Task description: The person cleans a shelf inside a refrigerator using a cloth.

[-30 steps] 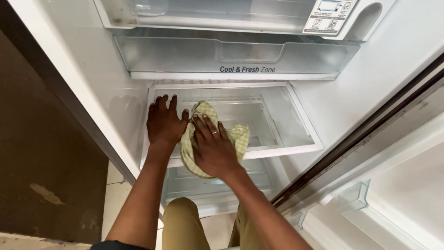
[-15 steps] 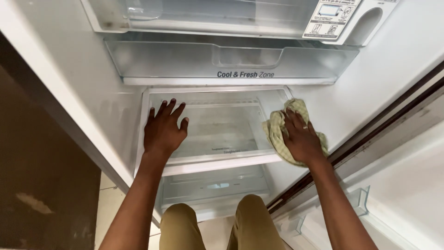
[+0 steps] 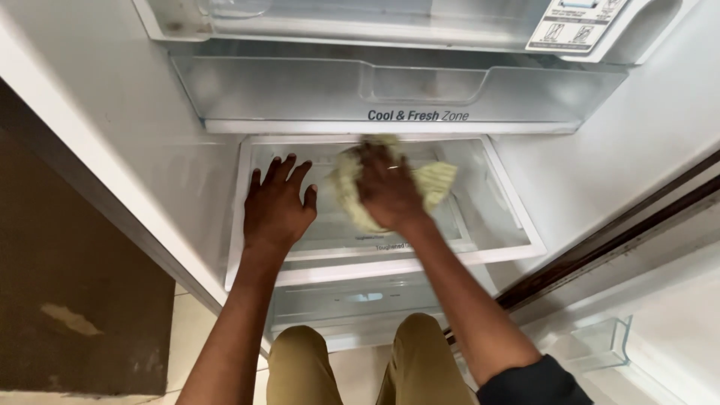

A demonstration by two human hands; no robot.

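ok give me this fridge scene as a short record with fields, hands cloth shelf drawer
place: open fridge interior, seen from above
left hand: flat on the glass shelf, fingers spread, holding nothing
right hand: pressing a yellow-green cloth onto the same shelf, blurred
drawer: clear plastic, above the shelf, shut
person: crouched, tan trousers below the shelf

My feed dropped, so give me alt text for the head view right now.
The right hand presses a yellow-green cloth on the glass shelf of an open fridge, while the left hand lies flat, fingers spread, beside it. A clear drawer sits above.
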